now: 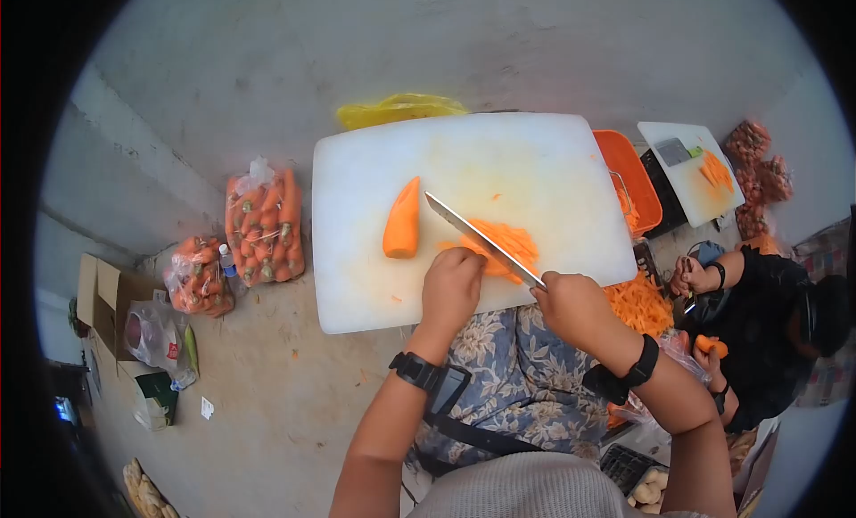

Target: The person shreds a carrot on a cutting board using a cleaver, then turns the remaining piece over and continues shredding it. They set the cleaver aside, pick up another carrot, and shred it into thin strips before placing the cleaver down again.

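My right hand [575, 308] is wrapped around the handle of a kitchen knife [477, 234], whose blade slants up and left across a pile of carrot strips [515, 242]. Beside the blade, my left hand [451, 288] has its fingers curled down on cut carrot at the pile's near left edge; the fingertips are partly hidden. A large peeled carrot piece [402, 226] with a flat cut end lies left of the pile. All of this rests on a white cutting board [352, 291].
Bags of carrots [264, 224] stand on the floor at left, near a cardboard box [111, 295]. An orange bin [646, 179] and heaped carrot strips [642, 306] sit at right. A co-worker [758, 313] holds a carrot there, near a second board [682, 184] with a cleaver.
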Demonstrator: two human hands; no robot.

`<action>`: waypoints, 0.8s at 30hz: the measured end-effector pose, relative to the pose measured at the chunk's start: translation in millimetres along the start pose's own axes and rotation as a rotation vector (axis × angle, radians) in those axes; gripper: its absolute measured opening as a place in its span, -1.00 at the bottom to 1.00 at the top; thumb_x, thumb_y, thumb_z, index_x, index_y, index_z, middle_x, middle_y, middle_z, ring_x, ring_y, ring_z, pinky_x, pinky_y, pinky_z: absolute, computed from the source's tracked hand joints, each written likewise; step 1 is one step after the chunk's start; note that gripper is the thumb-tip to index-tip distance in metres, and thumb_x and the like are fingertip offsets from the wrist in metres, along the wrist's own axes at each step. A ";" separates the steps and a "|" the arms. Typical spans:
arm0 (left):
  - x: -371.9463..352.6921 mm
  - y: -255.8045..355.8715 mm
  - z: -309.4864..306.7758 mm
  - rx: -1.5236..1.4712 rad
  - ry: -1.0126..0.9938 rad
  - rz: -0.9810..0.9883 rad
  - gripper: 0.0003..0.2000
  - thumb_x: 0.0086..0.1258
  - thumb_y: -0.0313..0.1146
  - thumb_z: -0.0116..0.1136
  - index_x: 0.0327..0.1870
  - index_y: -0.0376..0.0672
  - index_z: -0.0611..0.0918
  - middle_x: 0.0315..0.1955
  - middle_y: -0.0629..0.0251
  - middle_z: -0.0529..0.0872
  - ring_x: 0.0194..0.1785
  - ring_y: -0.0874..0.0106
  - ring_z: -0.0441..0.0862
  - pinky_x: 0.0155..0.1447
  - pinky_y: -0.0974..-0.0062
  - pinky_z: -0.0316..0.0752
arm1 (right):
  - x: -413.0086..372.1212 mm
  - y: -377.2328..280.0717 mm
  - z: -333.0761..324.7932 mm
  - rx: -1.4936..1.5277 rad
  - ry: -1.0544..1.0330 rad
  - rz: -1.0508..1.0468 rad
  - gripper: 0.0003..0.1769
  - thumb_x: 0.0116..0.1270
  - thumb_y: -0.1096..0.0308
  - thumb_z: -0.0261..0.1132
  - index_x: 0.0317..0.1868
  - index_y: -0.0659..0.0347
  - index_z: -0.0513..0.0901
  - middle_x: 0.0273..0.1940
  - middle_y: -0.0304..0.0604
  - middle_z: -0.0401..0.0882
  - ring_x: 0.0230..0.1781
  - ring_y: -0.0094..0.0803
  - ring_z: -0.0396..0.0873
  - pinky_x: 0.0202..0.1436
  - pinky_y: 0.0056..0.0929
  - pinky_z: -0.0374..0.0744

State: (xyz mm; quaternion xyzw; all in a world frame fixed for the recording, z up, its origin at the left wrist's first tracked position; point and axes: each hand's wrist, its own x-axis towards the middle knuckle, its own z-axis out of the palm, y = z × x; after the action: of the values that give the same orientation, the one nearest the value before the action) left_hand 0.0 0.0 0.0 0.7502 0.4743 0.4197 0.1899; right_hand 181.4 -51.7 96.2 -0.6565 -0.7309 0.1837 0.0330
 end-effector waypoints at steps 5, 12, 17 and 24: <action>-5.2 6.2 0.3 0.036 0.065 0.033 -0.94 0.17 -0.52 0.24 -0.36 -0.17 0.70 -0.38 0.27 0.65 -0.25 0.21 0.59 -0.18 0.30 0.51 | 1.1 -8.4 -5.8 -0.068 -0.070 -0.022 -0.81 0.30 0.36 0.22 -0.39 0.34 0.58 -0.51 0.15 0.62 -0.47 0.07 0.63 -0.33 -0.07 0.59; 6.3 0.5 -3.6 0.031 0.021 0.002 -0.95 0.14 -0.51 0.29 -0.39 -0.17 0.72 -0.40 0.27 0.66 -0.27 0.24 0.61 -0.19 0.34 0.51 | 28.9 -8.9 -1.4 -0.016 -0.057 0.001 -0.79 0.28 0.36 0.24 -0.42 0.36 0.61 -0.49 0.17 0.61 -0.42 0.09 0.63 -0.28 -0.07 0.59; -1.8 -0.7 1.1 0.033 0.037 0.001 -0.94 0.16 -0.49 0.28 -0.36 -0.16 0.72 -0.38 0.28 0.68 -0.26 0.25 0.62 -0.16 0.33 0.52 | 29.6 4.4 5.4 0.188 -0.034 0.110 -0.71 0.30 0.28 0.24 -0.41 0.39 0.62 -0.46 0.22 0.60 -0.35 0.13 0.62 -0.21 -0.04 0.56; 1.8 -3.3 -1.0 0.013 0.028 -0.017 -0.94 0.17 -0.47 0.26 -0.34 -0.15 0.72 -0.37 0.26 0.67 -0.22 0.21 0.60 -0.12 0.30 0.51 | 13.1 6.1 -2.8 0.187 0.072 0.063 -0.67 0.33 0.23 0.20 -0.39 0.39 0.61 -0.45 0.21 0.61 -0.36 0.15 0.61 -0.21 -0.03 0.56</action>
State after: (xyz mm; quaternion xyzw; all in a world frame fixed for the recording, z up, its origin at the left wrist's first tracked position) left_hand -2.3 3.0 -0.9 0.7415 0.4862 0.4251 0.1819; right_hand 186.3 -37.9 94.4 -0.6794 -0.6878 0.2283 0.1148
